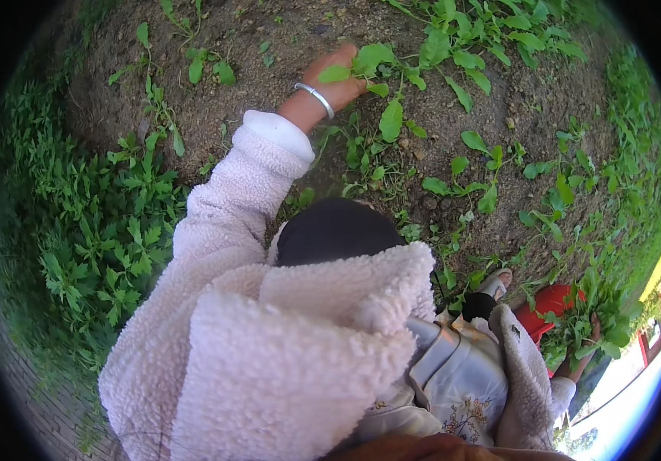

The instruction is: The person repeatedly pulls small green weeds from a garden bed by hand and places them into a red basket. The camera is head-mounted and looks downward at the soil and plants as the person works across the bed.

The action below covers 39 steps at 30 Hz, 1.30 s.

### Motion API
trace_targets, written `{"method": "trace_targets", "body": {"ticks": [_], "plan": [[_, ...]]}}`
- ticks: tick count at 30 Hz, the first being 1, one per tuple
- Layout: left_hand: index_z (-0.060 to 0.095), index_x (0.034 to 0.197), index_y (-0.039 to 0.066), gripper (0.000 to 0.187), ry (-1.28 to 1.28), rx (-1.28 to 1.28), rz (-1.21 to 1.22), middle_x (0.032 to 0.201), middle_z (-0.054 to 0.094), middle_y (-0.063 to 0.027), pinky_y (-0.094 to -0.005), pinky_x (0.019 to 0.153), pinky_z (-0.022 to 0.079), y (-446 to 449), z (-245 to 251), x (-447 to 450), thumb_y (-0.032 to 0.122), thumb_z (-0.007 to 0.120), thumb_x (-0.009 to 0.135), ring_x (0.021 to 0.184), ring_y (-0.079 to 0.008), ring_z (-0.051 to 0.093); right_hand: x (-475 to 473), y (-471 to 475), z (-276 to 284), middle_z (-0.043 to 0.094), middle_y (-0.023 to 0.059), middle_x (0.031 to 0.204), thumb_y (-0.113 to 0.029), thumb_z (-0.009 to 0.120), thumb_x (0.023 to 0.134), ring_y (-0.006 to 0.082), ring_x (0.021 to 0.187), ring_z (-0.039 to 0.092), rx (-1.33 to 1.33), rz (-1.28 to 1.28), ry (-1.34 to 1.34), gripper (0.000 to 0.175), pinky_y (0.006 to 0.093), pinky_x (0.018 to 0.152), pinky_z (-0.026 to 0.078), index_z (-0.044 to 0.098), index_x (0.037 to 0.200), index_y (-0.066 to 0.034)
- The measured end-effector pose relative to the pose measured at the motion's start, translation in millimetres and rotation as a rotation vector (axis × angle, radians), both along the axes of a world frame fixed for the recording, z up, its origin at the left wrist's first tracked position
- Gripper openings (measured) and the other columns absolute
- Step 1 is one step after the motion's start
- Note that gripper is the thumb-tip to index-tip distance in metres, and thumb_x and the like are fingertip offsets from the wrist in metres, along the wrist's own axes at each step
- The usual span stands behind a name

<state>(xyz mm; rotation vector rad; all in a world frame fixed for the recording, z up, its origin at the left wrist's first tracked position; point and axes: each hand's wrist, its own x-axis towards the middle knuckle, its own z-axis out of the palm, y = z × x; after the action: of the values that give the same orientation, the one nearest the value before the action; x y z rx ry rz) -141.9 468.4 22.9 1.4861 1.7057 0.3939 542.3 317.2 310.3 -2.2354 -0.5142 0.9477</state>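
My left hand (336,80), with a silver bangle (315,99) at the wrist, reaches low over the soil at the top centre. Broad green leaves (375,59) of a small plant lie over and beside its fingers, so whether they grip the stem cannot be told. Far right, my right hand (595,328) holds a thick bunch of leafy greens (589,305), which partly covers its fingers. A red object (549,308) is just left of the bunch, partly hidden behind it.
Leafy plants (474,34) grow in bare brown soil (284,34). Dense green foliage (111,253) borders the left side, with brick paving (31,392) at lower left. Below are my dark-clad knee (336,230) and a light shoe (495,283). Red posts (656,340) stand far right.
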Motion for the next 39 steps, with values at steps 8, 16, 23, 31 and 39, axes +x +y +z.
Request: {"method": "trace_targets", "body": {"ticks": [8,16,23,31,39], "plan": [[0.059,0.106,0.011,0.028,0.242,0.231,-0.089,0.094,0.066,-0.0137,-0.0418,0.072,0.05,-10.3,-14.9,19.6,0.026,0.063,0.082,0.086,-0.0326,0.062,19.6,6.0,0.1,0.064,0.0091,0.104,-0.03,0.054,0.089,0.0209,0.088,0.063,0.009,0.084,0.191,0.037,0.0341,0.078,0.052,0.059,0.112,-0.0019],[0.06,0.108,0.01,0.032,-0.22,0.241,0.2,0.095,0.066,-0.0135,-0.0398,0.077,0.048,40.1,-12.0,-21.3,0.025,0.066,0.08,0.087,-0.0308,0.063,-5.1,9.4,-5.2,0.065,0.0054,0.089,-0.031,0.061,0.083,0.0187,0.073,0.063,-0.015,-0.018,0.082,0.035,0.0314,0.063,0.053,0.061,0.104,-0.0045],[0.048,0.13,0.017,0.065,0.228,0.151,-0.468,0.102,0.065,-0.0155,-0.0408,0.081,0.05,102.1,-22.8,62.3,0.026,0.073,0.071,0.094,-0.0331,0.063,-34.4,18.5,-8.4,0.065,0.005,0.088,-0.027,0.062,0.082,0.0184,0.07,0.063,0.013,-0.049,0.075,0.031,0.0312,0.061,0.054,0.061,0.103,-0.0035],[0.061,0.116,0.015,0.043,0.131,0.085,-0.609,0.09,0.067,-0.0157,-0.0408,0.072,0.051,133.0,-63.9,80.6,0.024,0.068,0.074,0.083,-0.0313,0.064,-11.4,6.8,-8.7,0.064,0.0047,0.088,-0.027,0.065,0.081,0.0177,0.072,0.063,-0.117,-0.044,0.07,0.032,0.0316,0.064,0.054,0.061,0.102,-0.0035],[0.062,0.114,0.014,0.041,0.042,0.153,-0.447,0.092,0.067,-0.0142,-0.0373,0.076,0.05,123.4,-84.1,43.0,0.032,0.063,0.078,0.076,-0.0254,0.066,8.2,-0.7,-14.7,0.064,0.0049,0.089,-0.022,0.069,0.078,0.0182,0.073,0.063,-0.154,-0.01,0.048,0.033,0.032,0.065,0.054,0.061,0.105,-0.0036]]}}
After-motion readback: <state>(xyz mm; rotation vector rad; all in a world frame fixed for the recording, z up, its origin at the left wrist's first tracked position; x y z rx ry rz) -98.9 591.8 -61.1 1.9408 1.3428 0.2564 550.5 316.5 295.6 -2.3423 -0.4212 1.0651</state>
